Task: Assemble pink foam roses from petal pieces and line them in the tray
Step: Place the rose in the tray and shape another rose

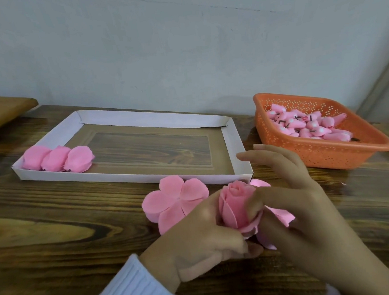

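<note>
We hold the half-built pink foam rose [234,206] over the wooden tabletop [55,214] at 6 o'clock, left grip [195,244] curled round its base, right grip [296,200] pinching its outer petals. A flat pink foam petal stack [172,202] lies just beside it at 9 o'clock. Three finished pink roses [56,159] line the 8 o'clock corner of the white cardboard tray [232,144], and the orange plastic basket [316,157] sits at 2 o'clock.

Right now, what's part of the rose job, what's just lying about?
In the job: half-made rose in left hand and right hand, flat petal stack, white tray with three finished roses, orange basket of buds.
Lying about: brown board at far left.
</note>
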{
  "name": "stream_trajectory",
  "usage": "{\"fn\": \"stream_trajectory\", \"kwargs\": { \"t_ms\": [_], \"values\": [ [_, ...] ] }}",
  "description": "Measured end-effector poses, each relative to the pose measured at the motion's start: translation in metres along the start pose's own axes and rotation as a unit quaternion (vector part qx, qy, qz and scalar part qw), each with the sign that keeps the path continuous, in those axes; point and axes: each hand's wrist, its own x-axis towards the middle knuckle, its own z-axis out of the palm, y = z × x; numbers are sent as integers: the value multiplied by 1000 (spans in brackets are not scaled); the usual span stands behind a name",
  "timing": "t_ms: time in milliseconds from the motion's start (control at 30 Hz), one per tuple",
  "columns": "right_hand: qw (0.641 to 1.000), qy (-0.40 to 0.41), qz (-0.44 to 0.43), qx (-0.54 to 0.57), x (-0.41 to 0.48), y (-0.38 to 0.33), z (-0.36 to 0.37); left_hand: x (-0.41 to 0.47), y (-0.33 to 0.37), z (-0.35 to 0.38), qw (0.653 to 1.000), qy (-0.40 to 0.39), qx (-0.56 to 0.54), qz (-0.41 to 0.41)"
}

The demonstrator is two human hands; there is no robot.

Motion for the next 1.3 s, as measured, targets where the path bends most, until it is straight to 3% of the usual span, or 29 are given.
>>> {"fn": "stream_trajectory", "kwargs": {
  "t_ms": [233,500,633,733,800,900,1133,1300],
  "values": [
    [998,18,26,50,1,-1,0,4,2,0,990,-33,-140,12],
    [995,20,60,82,1,-2,-1,8,-3,1,995,10,-96,12],
    [991,26,83,99,0,-2,0,6,-3,2,989,-34,-146,6],
    [990,36,89,101,-1,-2,1,4,-3,2,997,-29,-51,43],
    [989,43,89,107,0,-3,2,5,-5,3,993,57,71,76],
    [989,43,72,120,0,-6,3,9,-10,2,953,170,217,125],
    [997,9,35,73,1,-6,6,7,-8,6,907,195,332,167],
    [1000,17,5,22,1,-5,8,9,-8,5,914,190,322,159]
  ]
}}
